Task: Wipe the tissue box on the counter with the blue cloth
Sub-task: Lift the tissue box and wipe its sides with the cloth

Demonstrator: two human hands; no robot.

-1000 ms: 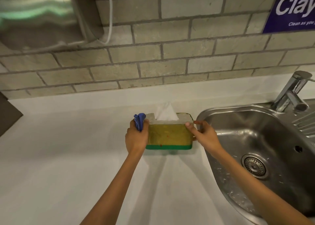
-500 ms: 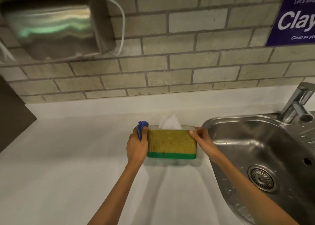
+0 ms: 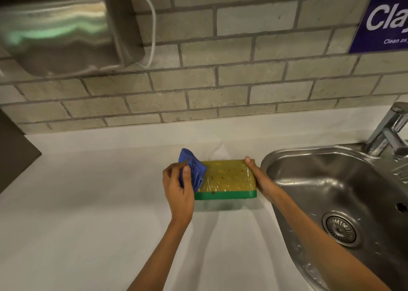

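The tissue box [image 3: 229, 178] is yellow with a green bottom band and small red spots; it stands on the white counter [image 3: 88, 213] just left of the sink. A white tissue [image 3: 217, 150] sticks up behind its top edge. My left hand [image 3: 177, 188] grips the bunched blue cloth [image 3: 192, 169] and presses it against the left part of the box's near face. My right hand [image 3: 262, 180] holds the box's right end, thumb on the top corner.
A steel sink [image 3: 344, 193] with a drain [image 3: 340, 227] lies right of the box, a tap [image 3: 388, 131] at its back. A metal dispenser [image 3: 59, 28] with a white cable hangs on the brick wall. A blue sign [image 3: 384, 17] is at upper right.
My left hand has brought the blue cloth from the box's left end onto its near face. The box is tipped so that face shows more. My right hand keeps holding the right end.
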